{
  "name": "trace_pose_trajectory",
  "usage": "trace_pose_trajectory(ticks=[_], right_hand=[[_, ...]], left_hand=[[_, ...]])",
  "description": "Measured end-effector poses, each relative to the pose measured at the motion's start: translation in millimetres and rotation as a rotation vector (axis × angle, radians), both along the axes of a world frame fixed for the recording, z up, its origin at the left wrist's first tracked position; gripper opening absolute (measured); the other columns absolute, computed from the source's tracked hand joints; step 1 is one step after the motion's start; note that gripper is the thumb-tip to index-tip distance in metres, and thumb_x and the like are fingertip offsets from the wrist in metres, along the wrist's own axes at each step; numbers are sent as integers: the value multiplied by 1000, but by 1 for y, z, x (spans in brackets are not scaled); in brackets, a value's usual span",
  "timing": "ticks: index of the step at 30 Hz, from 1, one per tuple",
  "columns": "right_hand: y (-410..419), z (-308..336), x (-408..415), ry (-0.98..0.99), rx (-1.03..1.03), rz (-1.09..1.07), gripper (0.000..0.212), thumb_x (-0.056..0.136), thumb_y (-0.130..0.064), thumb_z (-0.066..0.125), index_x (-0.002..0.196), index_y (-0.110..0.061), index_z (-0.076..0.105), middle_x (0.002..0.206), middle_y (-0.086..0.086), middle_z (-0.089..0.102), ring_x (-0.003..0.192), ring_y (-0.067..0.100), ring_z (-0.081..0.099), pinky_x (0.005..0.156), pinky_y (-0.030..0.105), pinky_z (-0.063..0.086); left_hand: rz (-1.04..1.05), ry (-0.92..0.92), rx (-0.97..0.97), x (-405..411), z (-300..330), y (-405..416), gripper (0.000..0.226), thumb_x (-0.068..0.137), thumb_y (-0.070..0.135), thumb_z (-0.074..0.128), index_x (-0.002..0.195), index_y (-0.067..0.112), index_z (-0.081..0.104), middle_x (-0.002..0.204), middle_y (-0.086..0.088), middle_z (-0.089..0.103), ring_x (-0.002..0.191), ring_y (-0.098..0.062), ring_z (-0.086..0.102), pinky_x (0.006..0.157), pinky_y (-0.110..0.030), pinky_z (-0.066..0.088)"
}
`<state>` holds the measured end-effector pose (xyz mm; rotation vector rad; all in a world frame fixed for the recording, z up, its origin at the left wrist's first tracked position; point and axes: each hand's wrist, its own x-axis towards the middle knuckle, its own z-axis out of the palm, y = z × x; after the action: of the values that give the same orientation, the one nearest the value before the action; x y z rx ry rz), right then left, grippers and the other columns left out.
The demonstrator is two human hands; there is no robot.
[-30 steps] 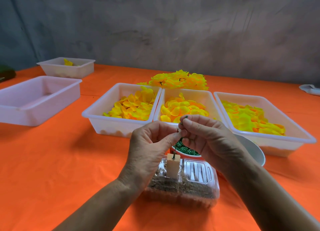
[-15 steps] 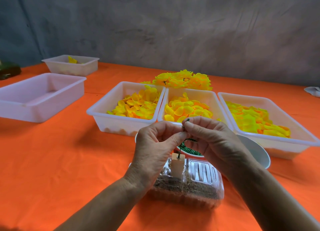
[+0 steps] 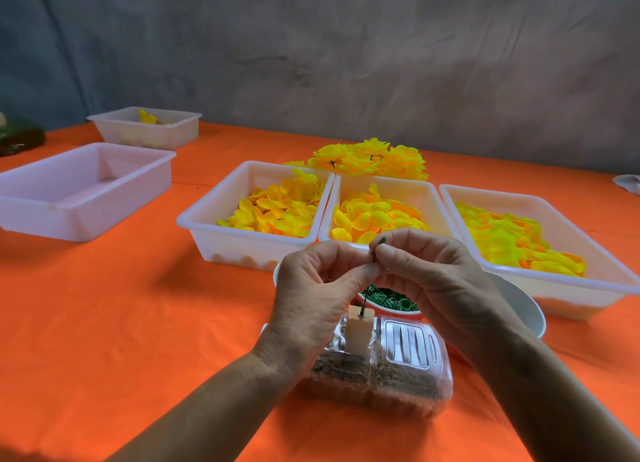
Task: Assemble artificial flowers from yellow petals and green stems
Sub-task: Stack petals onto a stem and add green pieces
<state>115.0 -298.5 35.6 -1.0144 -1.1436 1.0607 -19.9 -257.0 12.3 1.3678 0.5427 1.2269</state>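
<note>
Fingers (image 3: 363,273) of the left hand (image 3: 311,299) and of the right hand (image 3: 436,281) meet above the bench (image 3: 121,323), both pinching one thin green stem (image 3: 377,248) whose tip pokes out above the right thumb. Two hands are in view, both curled tight on this stem. Below them the stem's lower end stands in one small cream block (image 3: 360,330), which sits on one clear plastic box (image 3: 398,368) holding brownish material; ribs are moulded in its lid, and no writing on it can be read.

Just behind the box, one bowl (image 3: 391,312) with a red rim holds many small green rings, too many to count. One white bowl (image 3: 523,309) lies partly under the right wrist.

Further back stand three white trays side by side: the left tray (image 3: 214,233), the middle tray (image 3: 329,226) and the right tray (image 3: 588,288), each heaped with loose yellow petals (image 3: 277,208). Behind them lies one pile of finished yellow flowers (image 3: 374,158).

To the left sit two more white trays, well apart from the three: a larger one (image 3: 69,219) and, farthest, a smaller one (image 3: 145,136) with a scrap of yellow showing inside. That makes five trays. No labels or brands are visible anywhere.
</note>
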Motion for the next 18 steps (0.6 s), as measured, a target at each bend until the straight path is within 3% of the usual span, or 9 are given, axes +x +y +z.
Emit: trace_pose_trajectory(ticks=[6, 11, 15, 18], right_hand=[[0, 2, 1, -190, 133, -31, 8, 71, -19, 67, 76, -14, 72, 73, 3, 68, 72, 15, 62, 71, 27, 53], [0, 2, 0, -451, 270, -136, 2, 77, -19, 69, 79, -20, 70, 75, -5, 69, 73, 6, 62, 66, 19, 49], [-3, -3, -2, -102, 63, -88, 10, 69, -24, 71, 74, -16, 73, 74, 2, 68, 75, 14, 63, 77, 30, 52], [-1, -6, -4, 191, -103, -33, 10, 63, -22, 72, 69, -14, 70, 73, 2, 66, 71, 11, 63, 72, 26, 52]], left_hand=[[-11, 2, -5, -1, 0, 0, 13, 62, 25, 74, 71, 16, 73, 75, -7, 73, 76, -20, 71, 67, -23, 55], [9, 27, 12, 0, 0, 0, 16, 62, 27, 74, 72, 15, 72, 72, -6, 72, 68, -11, 66, 60, -18, 50], [8, 41, 20, 0, -1, 1, 16, 64, 28, 75, 74, 16, 73, 74, -5, 73, 72, -14, 68, 63, -19, 52], [3, 26, 3, 2, -2, 2, 13, 64, 25, 76, 72, 15, 72, 72, -5, 72, 69, -12, 67, 61, -19, 51]])
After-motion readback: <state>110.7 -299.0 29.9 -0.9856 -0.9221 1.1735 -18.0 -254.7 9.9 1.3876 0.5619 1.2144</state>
